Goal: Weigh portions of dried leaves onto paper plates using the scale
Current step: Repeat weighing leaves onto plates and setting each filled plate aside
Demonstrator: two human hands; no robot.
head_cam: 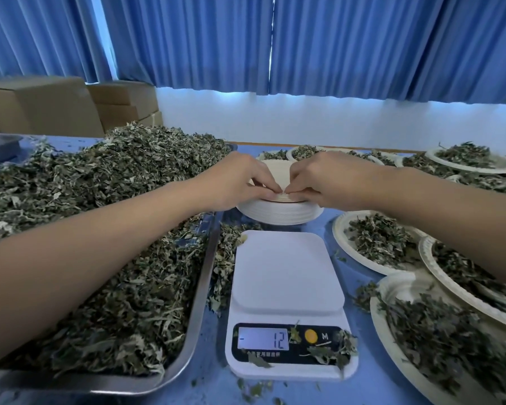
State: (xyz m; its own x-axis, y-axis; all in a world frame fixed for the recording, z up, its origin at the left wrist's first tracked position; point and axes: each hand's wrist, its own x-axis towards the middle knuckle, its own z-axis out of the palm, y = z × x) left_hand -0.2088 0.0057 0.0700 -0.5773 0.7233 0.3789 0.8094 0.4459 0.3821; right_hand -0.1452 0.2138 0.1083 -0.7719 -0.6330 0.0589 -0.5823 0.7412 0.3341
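Evidently the left hand (240,182) and right hand (319,179) pinch the top plate (276,171) on the stack (278,213) behind the bare scale (287,276), seemingly to peel it free; leaves (114,185) lie heaped in the tray (199,293) alongside.

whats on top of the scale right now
No plate: the scale platform is bare but for a leaf bit at its far left corner. Leaf scraps lie on the display panel, which reads -12, partly covering its printed labels.

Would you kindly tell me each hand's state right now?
Left hand: pinching the top paper plate of the stack.
Right hand: pinching the same plate.
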